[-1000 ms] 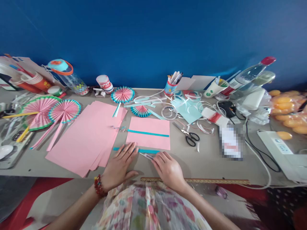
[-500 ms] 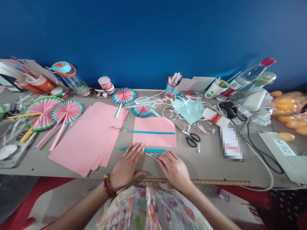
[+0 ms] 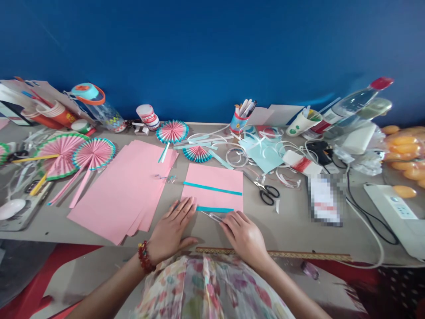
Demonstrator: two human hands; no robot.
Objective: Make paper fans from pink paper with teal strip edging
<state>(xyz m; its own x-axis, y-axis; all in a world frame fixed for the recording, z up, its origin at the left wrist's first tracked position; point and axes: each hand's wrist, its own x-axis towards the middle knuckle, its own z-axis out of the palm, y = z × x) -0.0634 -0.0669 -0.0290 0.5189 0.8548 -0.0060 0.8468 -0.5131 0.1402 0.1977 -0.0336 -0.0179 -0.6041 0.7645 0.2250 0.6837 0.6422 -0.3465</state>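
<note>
A small pink sheet (image 3: 212,175) lies flat before me, with a teal strip (image 3: 212,188) across its middle. A second teal strip (image 3: 215,209) runs along its near edge. My left hand (image 3: 175,223) rests palm down at the sheet's near left corner, fingers stretched over the strip's left end. In my right hand (image 3: 244,232) is a slim pointed tool, seemingly a craft knife (image 3: 215,217), its tip aimed left just below the strip. The right fingertips are beside the strip's right end.
Larger pink sheets (image 3: 122,190) and folded paper fans (image 3: 93,154) lie left. Black-handled scissors (image 3: 268,194) are right of the small sheet. Behind are pale blue paper (image 3: 262,153), a pen cup (image 3: 239,122) and a bottle (image 3: 352,106). A power strip (image 3: 398,212) lies far right.
The small pink sheet has come nearer to me, its near edge now at the lower teal strip. Its curled far right corner now lies flat. My left hand has shifted slightly left.
</note>
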